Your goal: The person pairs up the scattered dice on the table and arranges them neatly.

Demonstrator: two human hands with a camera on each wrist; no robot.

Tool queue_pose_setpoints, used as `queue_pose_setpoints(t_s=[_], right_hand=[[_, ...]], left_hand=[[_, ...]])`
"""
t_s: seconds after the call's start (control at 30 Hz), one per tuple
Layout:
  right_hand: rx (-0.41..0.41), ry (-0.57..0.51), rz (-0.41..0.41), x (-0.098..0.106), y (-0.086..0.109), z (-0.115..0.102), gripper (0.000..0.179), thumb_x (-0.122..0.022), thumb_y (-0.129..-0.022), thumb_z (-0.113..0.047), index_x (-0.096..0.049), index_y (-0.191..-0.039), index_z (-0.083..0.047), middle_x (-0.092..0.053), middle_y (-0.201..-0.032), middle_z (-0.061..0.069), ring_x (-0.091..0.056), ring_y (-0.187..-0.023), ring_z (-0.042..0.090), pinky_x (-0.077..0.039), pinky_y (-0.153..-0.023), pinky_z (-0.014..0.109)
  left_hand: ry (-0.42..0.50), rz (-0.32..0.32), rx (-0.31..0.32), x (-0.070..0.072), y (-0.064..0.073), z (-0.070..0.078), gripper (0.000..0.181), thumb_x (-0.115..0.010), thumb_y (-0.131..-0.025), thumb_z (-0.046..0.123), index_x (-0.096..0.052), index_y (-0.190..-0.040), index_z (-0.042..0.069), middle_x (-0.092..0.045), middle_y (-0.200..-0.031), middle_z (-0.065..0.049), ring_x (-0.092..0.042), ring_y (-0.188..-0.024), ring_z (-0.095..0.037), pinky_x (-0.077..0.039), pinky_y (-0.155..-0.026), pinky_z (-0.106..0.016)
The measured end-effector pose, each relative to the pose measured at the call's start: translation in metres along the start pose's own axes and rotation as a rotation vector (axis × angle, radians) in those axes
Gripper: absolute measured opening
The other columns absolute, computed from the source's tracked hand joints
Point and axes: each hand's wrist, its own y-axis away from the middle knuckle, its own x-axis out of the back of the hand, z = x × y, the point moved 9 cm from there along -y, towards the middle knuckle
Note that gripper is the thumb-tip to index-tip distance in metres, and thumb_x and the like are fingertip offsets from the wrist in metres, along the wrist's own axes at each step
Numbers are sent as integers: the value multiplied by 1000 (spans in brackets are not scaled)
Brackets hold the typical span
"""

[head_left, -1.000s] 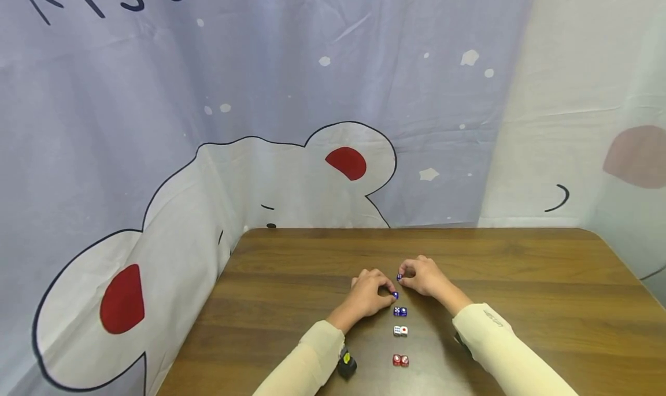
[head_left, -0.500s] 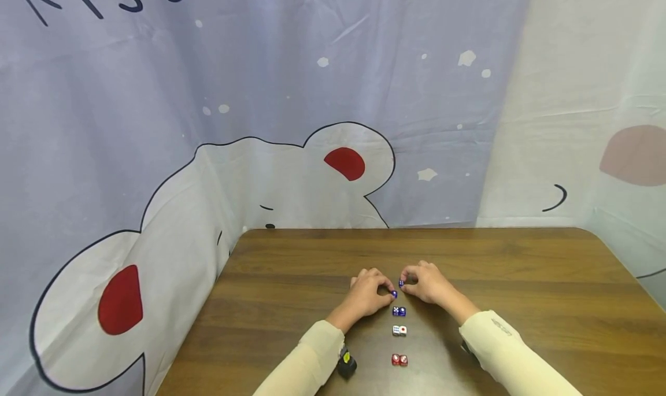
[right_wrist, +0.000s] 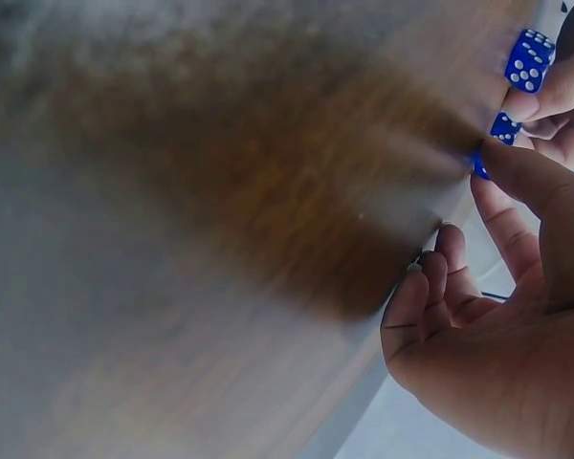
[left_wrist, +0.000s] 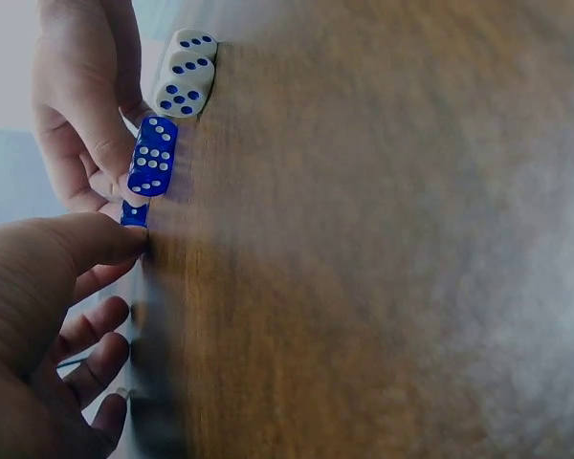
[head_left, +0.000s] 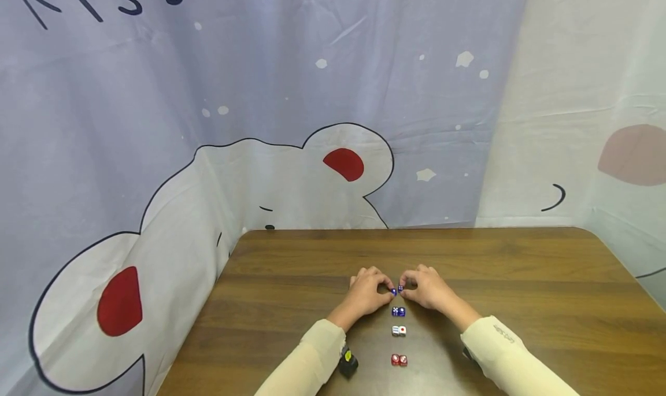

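Near the middle of the table, my left hand (head_left: pixel 366 292) pinches a blue die (head_left: pixel 393 292) between thumb and index finger. Facing it, my right hand (head_left: pixel 428 287) pinches another blue die (head_left: pixel 400 288) the same way. The two dice are side by side at nearly the same depth, with a very small gap showing from above. In the right wrist view, the right hand's die (right_wrist: pixel 479 164) is mostly covered by the thumb, and the left hand's die (right_wrist: pixel 504 127) sits just beyond it. Just nearer than both hands lies a pair of blue dice (head_left: pixel 398 311) set side by side.
Closer to the camera, a pair of white dice (head_left: pixel 399 330) and then a pair of red dice (head_left: pixel 399 360) line up with the blue pair. The wooden table (head_left: pixel 291 251) ends at a printed curtain (head_left: pixel 291 182) behind. A black wrist device (head_left: pixel 347 362) shows below the left sleeve.
My right hand has come nearer with its blue die, closing most of the gap to the left hand's die. The left hand has barely moved; the dice pairs stay put.
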Motion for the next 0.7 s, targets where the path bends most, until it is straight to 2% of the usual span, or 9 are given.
queue_pose_setpoints(t_s=[0.37, 0.7], right_hand=[[44, -6, 25, 0, 6, -5, 17, -82, -80, -20, -67, -88, -19, -52, -85, 3, -47, -83, 23, -40, -74, 39], [52, -23, 22, 0, 5, -6, 19, -83, -79, -19, -66, -89, -19, -52, -86, 4, -47, -84, 23, -39, -75, 39]], left_hand=[[3, 8, 3, 1, -1, -1, 10, -80, -86, 33, -74, -92, 28, -59, -102, 11, -51, -101, -13, -35, -83, -35], [1, 13, -9, 2, -1, 1, 11, -80, -86, 34, -74, -94, 29, -61, -105, 11, -52, -102, -13, -36, -84, -35]])
